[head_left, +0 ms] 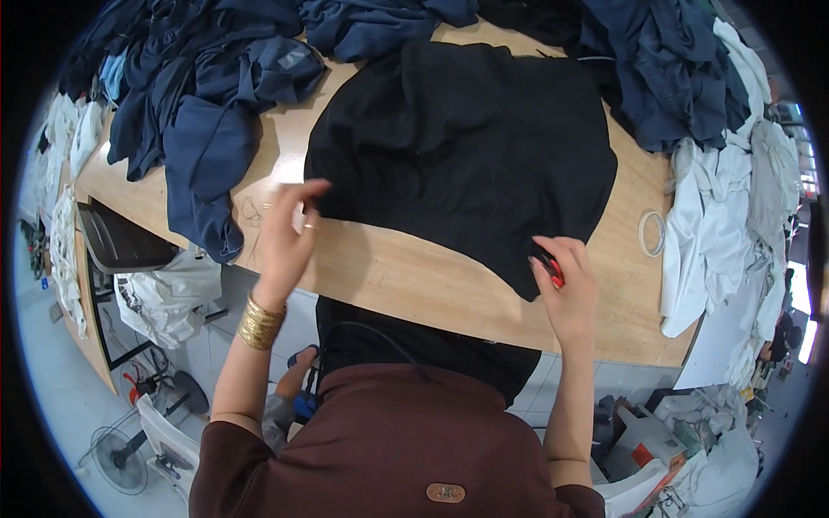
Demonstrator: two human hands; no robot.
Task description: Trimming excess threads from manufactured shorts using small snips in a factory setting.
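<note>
**Black garment (466, 147) spread out, apparently mid-work**

The left hand (289, 233), blurred, is at the garment's left edge; whether it pinches cloth, I cannot tell. The garment lies unfolded mid-table; at its lower right corner the right hand (566, 285) is closed around a red-handled tool (556, 274). What remains is unclear. Navy garments (203, 164) heap the wooden table's (389, 276) left, white cloth (704, 233) its right. A fan (121, 457) stands lower left.
</note>
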